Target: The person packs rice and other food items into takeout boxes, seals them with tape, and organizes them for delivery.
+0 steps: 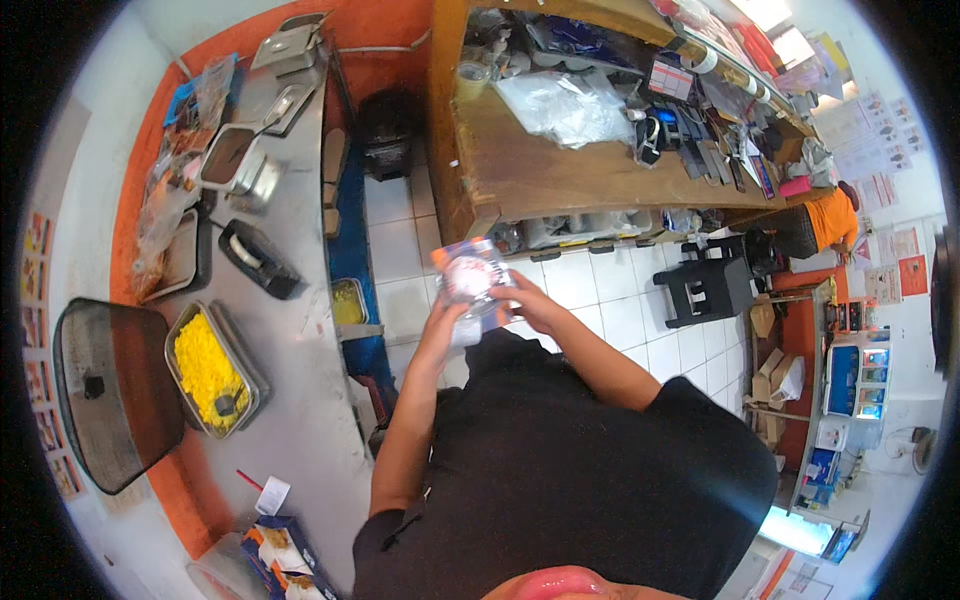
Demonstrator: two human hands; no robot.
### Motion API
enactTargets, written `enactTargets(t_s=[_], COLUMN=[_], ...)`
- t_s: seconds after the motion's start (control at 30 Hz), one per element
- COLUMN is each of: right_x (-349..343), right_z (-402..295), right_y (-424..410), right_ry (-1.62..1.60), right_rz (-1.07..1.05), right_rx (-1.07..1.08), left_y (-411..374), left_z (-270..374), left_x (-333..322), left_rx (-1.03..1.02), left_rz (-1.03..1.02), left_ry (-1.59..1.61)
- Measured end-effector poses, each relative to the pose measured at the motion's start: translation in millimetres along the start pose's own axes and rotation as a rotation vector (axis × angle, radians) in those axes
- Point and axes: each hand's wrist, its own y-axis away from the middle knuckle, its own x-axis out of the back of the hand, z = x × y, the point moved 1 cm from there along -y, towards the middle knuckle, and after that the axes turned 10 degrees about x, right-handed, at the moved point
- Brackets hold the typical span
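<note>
In front of my chest I hold a blurred, shiny package (474,276) with a round white and red patch and blue and orange parts. My left hand (444,321) grips its lower left edge. My right hand (526,301) has its fingers on the right side of the same package. What is inside the package cannot be made out. To the left, on a steel counter (300,367), stands a metal pan (259,390) of yellow rice (204,360) with a dark scoop (226,405) in it.
A mesh cover (120,394), a black holder (259,259) and a steel container of brown sauce (227,154) are on the left counter. Filled blue and orange boxes (281,555) sit nearer me. Ahead are a wooden desk (525,176) and a black stool (705,289). A person in orange (831,219) bends at right.
</note>
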Motion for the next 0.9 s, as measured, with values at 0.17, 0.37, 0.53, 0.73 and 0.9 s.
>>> enactTargets(t_s=[0.17,0.37,0.53,0.73,0.9], right_x=[175,376,477,457,253], right_z=[-3,-51,-77,-160,-193], right_y=[-27,-71,-111,-148,-220], right_ry=[-0.17,-0.264,-0.173,0.259,0.008], right_rz=[0.328,0.536,0.419,0.937,0.747], right_rx=[0.075,0.0,-0.064,0.447,0.756], left_y=[-194,-390,-404,-285,-95], left_z=[-17,-65,-20,21,-6], left_x=[-112,-280,-299,-158,-29], left_rx=[0.229,-0.016,0.034,-0.161,-0.044], left_rz=[-0.244,-0.345,-0.221,-0.523,-0.567], left_ry=[-0.314,-0.31,-0.471,-0.703,-0.502])
